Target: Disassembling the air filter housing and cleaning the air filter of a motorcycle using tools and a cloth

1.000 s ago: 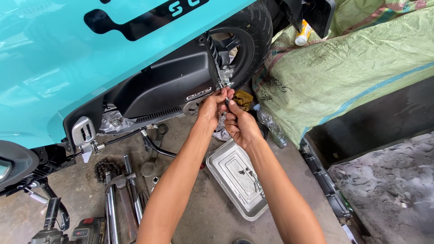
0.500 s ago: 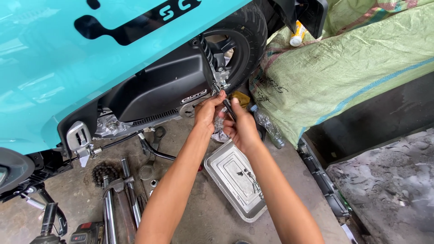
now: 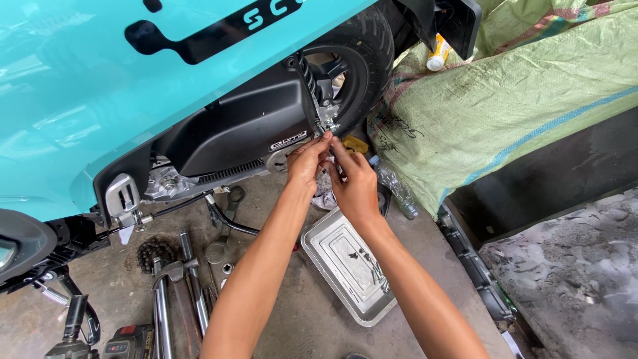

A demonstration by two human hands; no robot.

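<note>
Black engine cover [image 3: 246, 129]: both hands, left hand [image 3: 307, 161] and right hand [image 3: 353, 183], are pinching a small fitting [image 3: 325, 129] at its rear edge.

two bare, sleeveless forearms

Both bare forearms stretch forward and away from the body, drawing together so the wrists nearly meet. The left hand [image 3: 307, 163] is raised with its fingers curled and the fingertips pinched together at the top. The right hand [image 3: 355, 183] lies just beside it, back turned upward, index finger extended toward the left fingertips. The two hands touch at the fingers.
</note>
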